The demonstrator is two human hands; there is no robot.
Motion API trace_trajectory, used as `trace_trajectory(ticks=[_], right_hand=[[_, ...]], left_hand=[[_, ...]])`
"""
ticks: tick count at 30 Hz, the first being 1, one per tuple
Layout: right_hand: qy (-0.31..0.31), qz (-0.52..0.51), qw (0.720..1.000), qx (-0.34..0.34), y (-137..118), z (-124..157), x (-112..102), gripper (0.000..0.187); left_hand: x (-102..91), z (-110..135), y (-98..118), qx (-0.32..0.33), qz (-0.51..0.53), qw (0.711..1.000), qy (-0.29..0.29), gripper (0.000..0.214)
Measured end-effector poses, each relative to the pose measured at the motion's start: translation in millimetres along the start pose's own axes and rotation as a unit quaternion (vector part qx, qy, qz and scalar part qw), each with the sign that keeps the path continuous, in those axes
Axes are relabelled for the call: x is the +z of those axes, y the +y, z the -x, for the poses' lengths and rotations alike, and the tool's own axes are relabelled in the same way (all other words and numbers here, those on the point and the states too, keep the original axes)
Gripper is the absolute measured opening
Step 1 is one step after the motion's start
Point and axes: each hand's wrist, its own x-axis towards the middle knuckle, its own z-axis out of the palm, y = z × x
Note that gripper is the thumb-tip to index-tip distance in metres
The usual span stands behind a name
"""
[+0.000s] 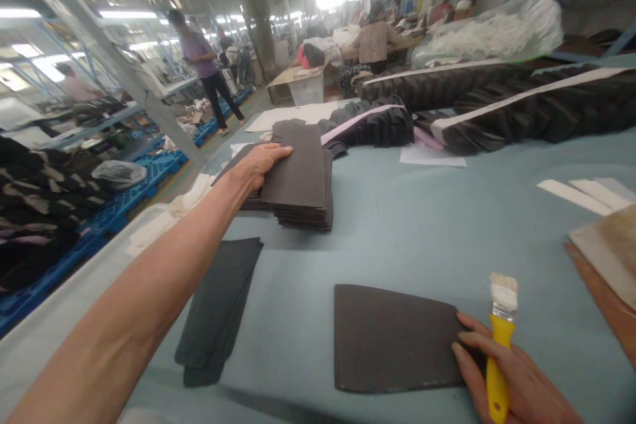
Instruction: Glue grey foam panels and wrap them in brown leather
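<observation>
Grey table (422, 225); left hand (261, 162) on dark stack (303, 192); right hand (517, 377) holds brush (499, 344).

the bench (422, 225) wears a pale blue-grey covering, matt and smooth, probably cloth, though the view is too soft to be sure. the dark sheet (392, 338) at 6 o'clock is charcoal, matt and finely grained, and the stack (303, 192) at 11 o'clock has the same dull finish. the brush (499, 338) at 5 o'clock has a glossy yellow plastic handle, a shiny metal ferrule and pale, rough bristles. the strips (581, 193) at 3 o'clock look like white paper.
</observation>
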Motion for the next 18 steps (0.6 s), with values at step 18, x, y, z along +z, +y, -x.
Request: trace_trajectory(ticks=[18], right_hand=[[-0.005,0.008,1.000,0.010,-8,-7,-5,0.026]], left_hand=[[11.8,-5,-6,0.020,-0.053,0.998,0.016,0.024]])
